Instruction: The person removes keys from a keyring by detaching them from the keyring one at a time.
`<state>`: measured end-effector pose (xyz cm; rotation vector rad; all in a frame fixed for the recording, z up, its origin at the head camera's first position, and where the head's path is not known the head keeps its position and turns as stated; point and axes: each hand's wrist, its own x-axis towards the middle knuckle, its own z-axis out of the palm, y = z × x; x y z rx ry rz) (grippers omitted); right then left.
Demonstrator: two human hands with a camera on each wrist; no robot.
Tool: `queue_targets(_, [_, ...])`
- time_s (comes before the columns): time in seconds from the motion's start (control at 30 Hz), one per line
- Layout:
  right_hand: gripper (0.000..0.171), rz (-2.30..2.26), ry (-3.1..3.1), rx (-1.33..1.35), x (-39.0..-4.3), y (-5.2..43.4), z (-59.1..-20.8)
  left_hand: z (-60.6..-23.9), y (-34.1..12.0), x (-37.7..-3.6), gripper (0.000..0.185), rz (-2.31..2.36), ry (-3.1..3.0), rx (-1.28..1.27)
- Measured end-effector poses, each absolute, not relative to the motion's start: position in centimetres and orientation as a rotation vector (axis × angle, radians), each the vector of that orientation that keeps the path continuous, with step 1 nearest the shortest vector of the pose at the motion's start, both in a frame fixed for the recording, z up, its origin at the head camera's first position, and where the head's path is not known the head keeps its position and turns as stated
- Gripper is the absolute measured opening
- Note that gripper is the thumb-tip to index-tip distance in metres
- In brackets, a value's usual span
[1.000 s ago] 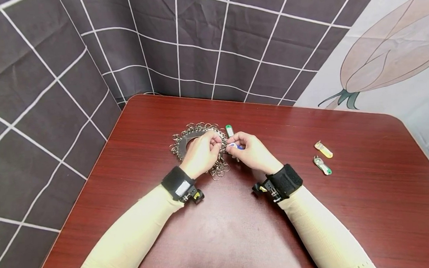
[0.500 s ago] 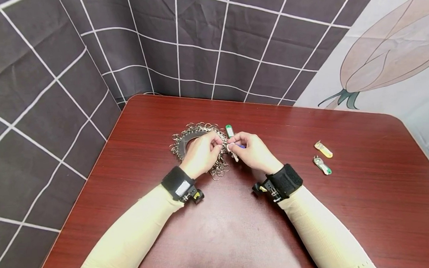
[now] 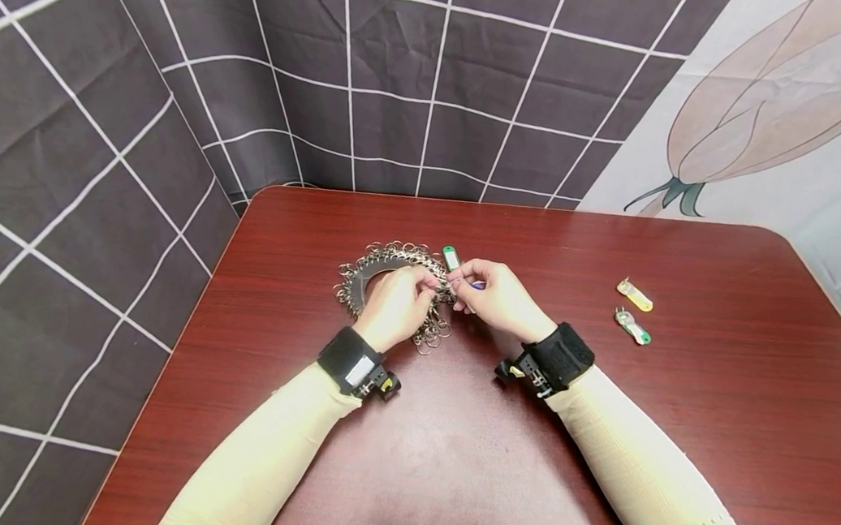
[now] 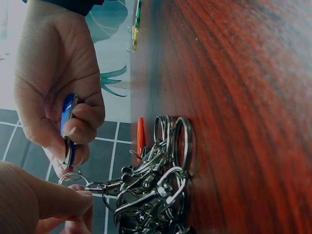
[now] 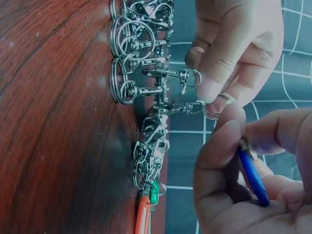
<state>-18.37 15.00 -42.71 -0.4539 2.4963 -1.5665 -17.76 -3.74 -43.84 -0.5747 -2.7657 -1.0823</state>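
Both hands up close now, fingertips almost meeting! The left hand [image 3: 396,301] comes in over the near side of the clasp-studded band, thumb and forefinger squeezed together on a split ring [image 4: 73,173]. Opposite, the right hand [image 3: 502,297] angles inward, fingers curled, gripping a blue key tag [image 5: 253,178] between thumb and fingers, right beside the left fingertips. Whether the tag's own small ring is threaded on the split ring, I can't tell.

And the tag itself: glossy, narrow, deep blue, seen edge-on, with a strip of metal along it and much of it covered by the fingers. The split ring is thin, round and silvery, linked to a swivel clasp [image 5: 180,108] that stretches out from the crowded cluster.

Under the left hand, the dark curved band [image 3: 366,278] lies on the counter [image 3: 432,424], bristling with shiny clasps and rings. Just beyond the right fingertips, a green tag [image 3: 451,258]; well off to that hand's right, a yellow-tagged key [image 3: 637,296] and a green-tagged key [image 3: 632,327].
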Motion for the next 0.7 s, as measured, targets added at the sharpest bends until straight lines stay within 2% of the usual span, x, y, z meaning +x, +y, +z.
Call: queue_targets(0.7, [0.008,-1.387,2.540,-0.537,-18.07,15.00,-42.43,-44.01,-3.70,-17.78,0.006,-1.116,-2.720,-0.523])
